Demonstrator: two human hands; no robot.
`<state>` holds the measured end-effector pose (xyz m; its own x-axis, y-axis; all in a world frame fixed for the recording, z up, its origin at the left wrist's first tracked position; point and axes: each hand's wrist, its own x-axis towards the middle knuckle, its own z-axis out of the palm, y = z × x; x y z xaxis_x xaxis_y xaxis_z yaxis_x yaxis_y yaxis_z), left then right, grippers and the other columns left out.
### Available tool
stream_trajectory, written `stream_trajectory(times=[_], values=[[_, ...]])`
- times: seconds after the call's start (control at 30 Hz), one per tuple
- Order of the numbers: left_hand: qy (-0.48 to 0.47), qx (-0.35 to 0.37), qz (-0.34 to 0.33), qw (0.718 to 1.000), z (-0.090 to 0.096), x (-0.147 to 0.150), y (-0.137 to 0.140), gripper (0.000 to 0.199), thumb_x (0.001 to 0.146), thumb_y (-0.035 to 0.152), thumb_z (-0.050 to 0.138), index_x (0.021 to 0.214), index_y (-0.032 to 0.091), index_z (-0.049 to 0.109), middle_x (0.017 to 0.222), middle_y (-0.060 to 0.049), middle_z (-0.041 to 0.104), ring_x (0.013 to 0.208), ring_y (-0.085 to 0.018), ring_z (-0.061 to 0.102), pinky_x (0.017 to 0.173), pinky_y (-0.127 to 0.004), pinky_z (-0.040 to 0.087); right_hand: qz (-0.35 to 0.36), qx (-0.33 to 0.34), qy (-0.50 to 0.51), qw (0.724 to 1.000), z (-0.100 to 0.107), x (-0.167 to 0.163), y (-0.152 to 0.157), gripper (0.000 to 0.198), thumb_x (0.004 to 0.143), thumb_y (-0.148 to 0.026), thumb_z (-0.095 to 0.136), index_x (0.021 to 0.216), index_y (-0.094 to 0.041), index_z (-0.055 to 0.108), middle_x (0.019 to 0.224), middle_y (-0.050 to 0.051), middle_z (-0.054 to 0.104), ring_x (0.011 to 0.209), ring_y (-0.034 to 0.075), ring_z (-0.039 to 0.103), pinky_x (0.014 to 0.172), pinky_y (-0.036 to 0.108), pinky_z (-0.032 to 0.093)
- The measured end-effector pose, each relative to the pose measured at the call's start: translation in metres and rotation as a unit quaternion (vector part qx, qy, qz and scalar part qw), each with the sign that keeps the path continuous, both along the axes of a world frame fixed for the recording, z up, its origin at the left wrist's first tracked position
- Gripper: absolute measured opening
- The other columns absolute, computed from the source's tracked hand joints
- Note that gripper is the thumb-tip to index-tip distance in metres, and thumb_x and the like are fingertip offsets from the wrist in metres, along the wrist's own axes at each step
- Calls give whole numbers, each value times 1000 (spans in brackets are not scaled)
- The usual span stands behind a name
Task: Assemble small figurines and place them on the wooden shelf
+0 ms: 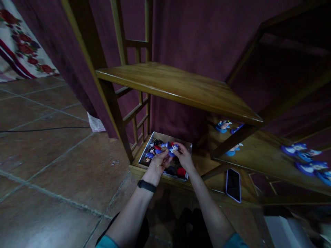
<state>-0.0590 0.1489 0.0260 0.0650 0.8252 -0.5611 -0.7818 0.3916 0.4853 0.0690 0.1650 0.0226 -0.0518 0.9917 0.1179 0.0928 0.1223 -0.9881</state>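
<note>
My right hand [184,157] is closed on a small purple, blue and white figurine [173,148], holding it above an open shallow box [186,140]. Close beside it, my left hand [158,163] has its fingers bent against the figurine's left side, so both hands grip it. Inside the box, several more figurines [150,155] in purple, red and black lie jumbled together. My hands hide part of the box's contents. A dark band [146,186] circles my left wrist.
The box rests on the lowest board of a wooden shelf unit, beneath an overhanging shelf board [176,86]. Several blue and purple figurines [294,148] stand on a board at the right. A phone [233,185] lies right of my right arm. Purple curtain [186,41] hangs behind.
</note>
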Motion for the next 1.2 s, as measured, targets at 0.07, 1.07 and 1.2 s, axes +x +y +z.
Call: stream_trajectory(times=[0.07, 1.07, 1.2], values=[[-9, -4, 7, 1000, 0, 1, 0, 4, 73, 7, 62, 74, 11, 62, 63, -3, 65, 59, -11, 62, 62, -25, 54, -4, 4, -5, 1000, -1, 1, 1, 36, 68, -22, 59, 104, -28, 60, 101, -2, 64, 90, 16, 58, 86, 31, 44], [8, -24, 20, 999, -2, -2, -17, 6, 72, 5, 61, 69, 10, 60, 58, -3, 63, 52, -10, 61, 56, -23, 55, 30, 30, -69, 997, 3, -2, -17, 32, 68, -22, 59, 99, -29, 64, 94, -3, 67, 89, 18, 59, 85, 31, 43], [14, -19, 4, 1000, -4, 0, -14, 5, 70, 6, 64, 71, 10, 61, 60, -4, 65, 53, -11, 62, 57, -22, 54, 39, 31, -71, 996, 5, 1, -17, 33, 69, -21, 58, 101, -29, 64, 97, -3, 67, 91, 18, 59, 89, 32, 41]])
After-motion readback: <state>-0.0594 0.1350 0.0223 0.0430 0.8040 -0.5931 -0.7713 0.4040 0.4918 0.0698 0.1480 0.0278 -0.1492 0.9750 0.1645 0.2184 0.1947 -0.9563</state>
